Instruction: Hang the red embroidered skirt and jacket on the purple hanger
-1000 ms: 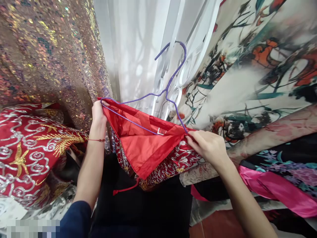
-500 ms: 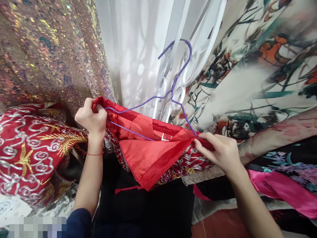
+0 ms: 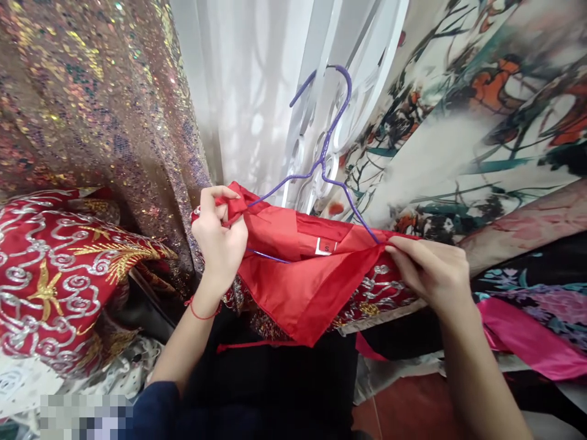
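A red garment point(image 3: 279, 275) with silver and gold embroidery hangs on a purple wire hanger point(image 3: 321, 162), whose hook loops over a white metal bar. Its shiny red lining and a small white size label point(image 3: 326, 247) face me, and one corner folds down in front. My left hand point(image 3: 220, 238) pinches the gathered cloth at the left shoulder, beside the hanger's left arm. At the right shoulder, my right hand point(image 3: 428, 269) grips the edge with thumb and fingers, close to the hanger's right end. Both hanger ends are hidden by cloth.
Sequinned cloth point(image 3: 92, 91) hangs at left, above another red embroidered garment point(image 3: 50, 281). A white scrollwork rack point(image 3: 353, 104) stands behind the hanger. Floral fabric point(image 3: 440, 140) fills the right side, with a pink ribbon point(image 3: 527, 342) below. Reddish floor tiles point(image 3: 408, 406) show underneath.
My left hand has moved right, bunching the left shoulder inward along the hanger. My right hand and that side of the garment sit slightly farther right. The folded corner has shifted right too.
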Available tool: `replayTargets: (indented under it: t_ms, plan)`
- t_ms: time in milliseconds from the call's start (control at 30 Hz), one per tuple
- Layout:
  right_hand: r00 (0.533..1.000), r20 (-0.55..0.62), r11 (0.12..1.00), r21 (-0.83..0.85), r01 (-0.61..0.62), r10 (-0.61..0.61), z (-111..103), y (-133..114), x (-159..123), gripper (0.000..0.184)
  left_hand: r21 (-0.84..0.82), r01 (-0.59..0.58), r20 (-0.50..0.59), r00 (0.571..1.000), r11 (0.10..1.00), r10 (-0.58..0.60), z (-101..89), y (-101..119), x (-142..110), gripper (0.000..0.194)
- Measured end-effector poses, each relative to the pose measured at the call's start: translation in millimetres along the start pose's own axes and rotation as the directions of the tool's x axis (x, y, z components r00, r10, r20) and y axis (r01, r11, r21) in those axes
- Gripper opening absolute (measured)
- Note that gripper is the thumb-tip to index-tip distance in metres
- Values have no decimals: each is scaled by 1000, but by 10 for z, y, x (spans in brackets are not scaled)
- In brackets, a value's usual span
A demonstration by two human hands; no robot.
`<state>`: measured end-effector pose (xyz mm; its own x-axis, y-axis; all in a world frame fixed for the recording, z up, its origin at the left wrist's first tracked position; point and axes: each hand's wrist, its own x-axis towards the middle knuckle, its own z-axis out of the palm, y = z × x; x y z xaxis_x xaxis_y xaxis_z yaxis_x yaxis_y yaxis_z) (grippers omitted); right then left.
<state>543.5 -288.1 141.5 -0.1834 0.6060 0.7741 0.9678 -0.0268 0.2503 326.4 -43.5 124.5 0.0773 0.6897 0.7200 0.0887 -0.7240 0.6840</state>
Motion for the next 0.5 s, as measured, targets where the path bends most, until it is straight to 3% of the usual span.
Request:
replayTargets:
  t_ms: [133, 267, 367, 500]
  plan:
    - [988, -149, 989, -139, -47, 26, 57, 99, -26, 9, -279, 25, 46, 999, 960, -12, 179, 186, -215, 24]
    - [954, -282, 980, -139, -142, 98, 276, 235, -66, 10, -317, 43, 22, 999, 947, -37, 233, 131, -227, 22]
    - [950, -299, 983, -123, -138, 96, 476, 333, -140, 9, -277, 68, -77, 993, 958, -93, 78, -130, -88, 30]
    - [919, -370, 983, -62, -171, 137, 665, 318, -175, 9, -202, 90, -133, 984, 975, -119, -314, -602, -13, 32]
